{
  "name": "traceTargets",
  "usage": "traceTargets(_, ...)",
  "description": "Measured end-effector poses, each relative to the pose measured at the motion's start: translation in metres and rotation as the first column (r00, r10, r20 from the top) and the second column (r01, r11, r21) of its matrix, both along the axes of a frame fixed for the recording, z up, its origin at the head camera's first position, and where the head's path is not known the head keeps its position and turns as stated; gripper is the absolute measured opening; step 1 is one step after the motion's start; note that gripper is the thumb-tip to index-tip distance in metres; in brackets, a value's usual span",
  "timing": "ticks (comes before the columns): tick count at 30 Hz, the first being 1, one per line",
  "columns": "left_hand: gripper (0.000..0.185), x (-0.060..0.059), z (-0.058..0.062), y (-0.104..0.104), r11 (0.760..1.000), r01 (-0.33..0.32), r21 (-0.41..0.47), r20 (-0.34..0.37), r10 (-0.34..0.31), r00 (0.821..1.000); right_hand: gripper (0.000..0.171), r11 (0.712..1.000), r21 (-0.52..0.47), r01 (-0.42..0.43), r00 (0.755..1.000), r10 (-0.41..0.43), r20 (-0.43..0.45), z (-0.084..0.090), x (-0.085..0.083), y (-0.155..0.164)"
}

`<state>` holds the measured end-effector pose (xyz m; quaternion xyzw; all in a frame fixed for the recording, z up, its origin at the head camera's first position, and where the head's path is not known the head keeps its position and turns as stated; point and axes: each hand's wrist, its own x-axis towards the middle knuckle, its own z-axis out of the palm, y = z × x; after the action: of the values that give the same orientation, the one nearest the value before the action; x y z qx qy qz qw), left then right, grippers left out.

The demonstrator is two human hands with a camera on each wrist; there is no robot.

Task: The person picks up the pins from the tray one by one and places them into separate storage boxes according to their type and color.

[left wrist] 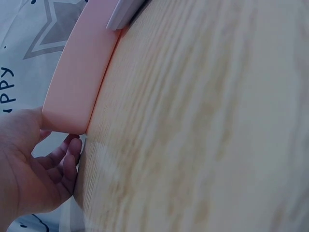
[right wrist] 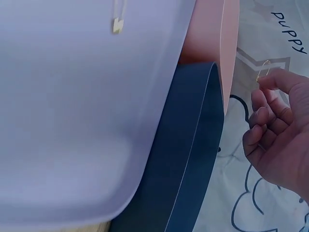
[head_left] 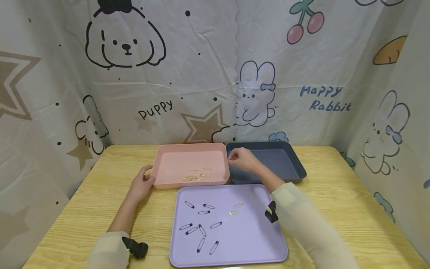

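- At the centre of the head view, the right hand hovers above the seam between the pink tray and the dark blue tray, which stand side by side, touching or nearly so.
- Grip state, right: thumb and forefinger are pinched on a gold safety pin; the other fingers are curled. In the right wrist view the pin stands roughly upright from the fingertips.
- Key relation: the pink tray lies directly left of the held pin in the head view, with its right wall just below the grip. More gold pins lie on its floor, toward the near wall.
- Grip state, left: the left hand holds the pink tray's near left corner, thumb on the rim and fingers curled below the wall, as the left wrist view confirms.
- Lower centre of the frame: a lilac tray sits just in front of both trays. It carries two gold pins near its upper right and a scatter of dark pins at its left.
- The right hand is the nearer hand to the two gold pins.
- Surface: a light wood-grain table.
- Room: a white cartoon-print cloth encloses the table at the back and both sides.
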<state>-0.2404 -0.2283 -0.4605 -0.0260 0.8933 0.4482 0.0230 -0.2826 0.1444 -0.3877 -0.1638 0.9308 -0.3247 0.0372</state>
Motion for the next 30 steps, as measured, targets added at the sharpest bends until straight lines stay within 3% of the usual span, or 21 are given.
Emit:
traceTargets(16, 0.052, 0.000, 0.000, 0.001, 1.000, -0.004, 0.009, 0.007, 0.004, 1.000, 0.008, 0.985, 0.096, 0.145, 0.989, -0.146, 0.001, -0.011, -0.018, -0.041)
traceTargets(30, 0.051, 0.001, 0.002, 0.002, 1.000, -0.013, 0.009, 0.010, 0.013, 1.000, 0.007, 0.967, 0.130, 0.217, 0.975, -0.220, 0.010, -0.015, -0.017, -0.058)
